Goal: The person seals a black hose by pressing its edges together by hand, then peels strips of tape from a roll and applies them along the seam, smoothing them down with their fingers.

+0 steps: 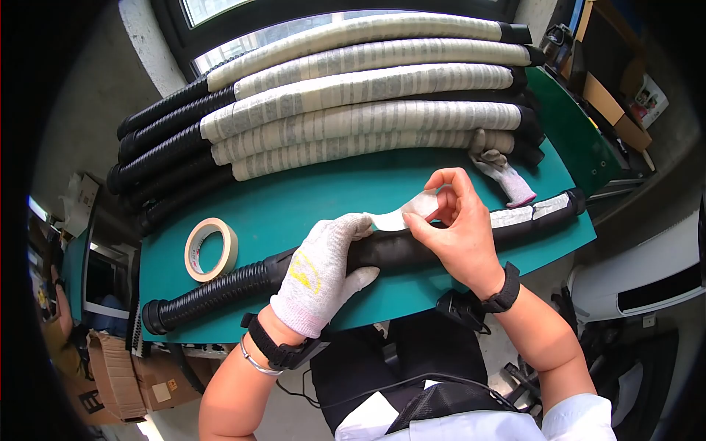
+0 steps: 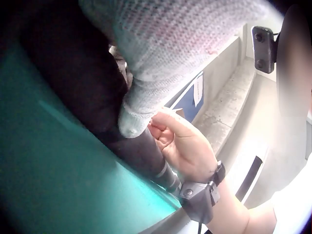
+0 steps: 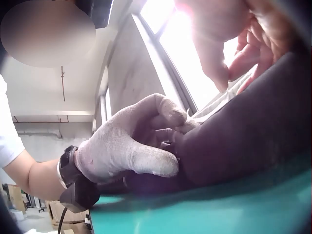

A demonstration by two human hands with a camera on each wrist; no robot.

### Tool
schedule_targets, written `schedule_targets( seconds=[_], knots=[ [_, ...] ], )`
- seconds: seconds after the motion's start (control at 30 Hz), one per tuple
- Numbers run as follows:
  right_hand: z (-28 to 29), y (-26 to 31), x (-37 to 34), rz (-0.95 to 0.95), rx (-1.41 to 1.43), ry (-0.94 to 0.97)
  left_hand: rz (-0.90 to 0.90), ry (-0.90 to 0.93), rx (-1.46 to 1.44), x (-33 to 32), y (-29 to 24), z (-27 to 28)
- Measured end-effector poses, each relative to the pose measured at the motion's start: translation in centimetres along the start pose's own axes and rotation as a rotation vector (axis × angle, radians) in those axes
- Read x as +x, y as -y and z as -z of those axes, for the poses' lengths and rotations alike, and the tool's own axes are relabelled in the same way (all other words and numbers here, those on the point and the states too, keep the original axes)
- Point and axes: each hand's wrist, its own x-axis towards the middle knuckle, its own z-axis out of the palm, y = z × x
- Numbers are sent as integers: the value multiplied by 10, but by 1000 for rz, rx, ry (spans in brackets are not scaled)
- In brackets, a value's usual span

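Observation:
A black hose lies across the green table, its left part ribbed. My gloved left hand grips it near the middle, thumb on the near side and fingers over the far side, as the right wrist view also shows for the glove. My bare right hand pinches a whitish strip between thumb and fingers, just above the hose. The strip's other end meets the left fingertips. Silvery-white strips cover part of the hose's right end.
Several black hoses wrapped in cream tape lie stacked along the back of the green table. A tape roll stands on the left. A loose glove lies at the right, between the stack and the hose.

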Motion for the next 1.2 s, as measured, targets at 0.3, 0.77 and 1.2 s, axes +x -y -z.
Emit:
schedule_targets(
  seconds=[0.3, 0.77, 1.2],
  knots=[
    [2, 2, -2, -30, 136, 42, 13, -7, -25, -1, -2, 0],
    [7, 8, 2, -131, 313, 106, -1, -10, -2, 0, 0, 0],
    [5, 9, 1, -91, 202, 107, -21, 21, 76, 2, -3, 3]
  ],
)
